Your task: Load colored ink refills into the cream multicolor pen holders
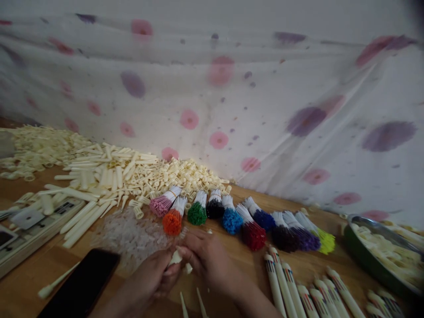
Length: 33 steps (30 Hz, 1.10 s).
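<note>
Close together at the front of the table, my left hand (pixel 153 274) and my right hand (pixel 208 257) are both closed on a small cream plastic pen part (pixel 175 258). My fingers cover most of it, so its full shape is hidden. Another small pale piece (pixel 188 268) shows just under my right fingers. Behind my hands stand bundles of coloured pen refills, among them an orange bundle (pixel 172 221) and a green bundle (pixel 197 213). A heap of clear plastic pieces (pixel 132 236) spreads beside my left hand. Two thin cream pointed pieces (pixel 200 302) lie below my hands.
A black phone (pixel 82 285) lies at front left, near a tray-like fixture (pixel 39 229). Cream pen barrels and caps (pixel 109 172) are heaped at the back left. Several multicolour pens (pixel 288 282) lie at front right, before a green bowl (pixel 361 254) of cream parts. A flowered sheet (pixel 198 97) hangs behind.
</note>
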Each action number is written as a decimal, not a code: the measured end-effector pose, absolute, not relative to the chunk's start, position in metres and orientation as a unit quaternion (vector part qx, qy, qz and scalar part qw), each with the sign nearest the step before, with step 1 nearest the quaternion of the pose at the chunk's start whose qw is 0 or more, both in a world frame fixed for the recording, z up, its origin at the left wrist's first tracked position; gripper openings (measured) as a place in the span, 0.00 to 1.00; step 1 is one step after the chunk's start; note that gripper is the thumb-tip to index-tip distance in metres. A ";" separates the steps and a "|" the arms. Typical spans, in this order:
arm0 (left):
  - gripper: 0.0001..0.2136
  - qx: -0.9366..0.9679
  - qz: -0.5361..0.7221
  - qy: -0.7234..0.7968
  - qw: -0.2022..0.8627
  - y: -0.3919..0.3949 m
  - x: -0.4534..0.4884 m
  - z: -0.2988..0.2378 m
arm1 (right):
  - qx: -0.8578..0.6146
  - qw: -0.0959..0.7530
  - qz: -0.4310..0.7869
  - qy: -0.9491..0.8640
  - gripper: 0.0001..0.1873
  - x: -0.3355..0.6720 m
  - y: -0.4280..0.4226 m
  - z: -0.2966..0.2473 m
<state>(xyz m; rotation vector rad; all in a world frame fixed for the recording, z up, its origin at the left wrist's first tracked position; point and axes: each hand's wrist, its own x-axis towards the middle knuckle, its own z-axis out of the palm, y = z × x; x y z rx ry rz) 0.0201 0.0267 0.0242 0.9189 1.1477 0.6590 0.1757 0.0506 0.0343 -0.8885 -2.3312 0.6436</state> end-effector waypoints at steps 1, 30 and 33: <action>0.24 0.419 0.310 0.522 0.675 0.027 0.021 0.022 | -0.347 0.277 0.243 -0.862 0.16 0.174 0.050 0.033; 0.13 0.586 0.434 0.564 0.388 0.032 0.019 0.013 | -0.429 0.402 0.508 -0.630 0.29 0.154 0.055 0.006; 0.21 0.551 0.388 0.576 0.463 0.035 0.016 0.017 | -0.418 0.400 0.502 -0.643 0.28 0.160 0.056 0.011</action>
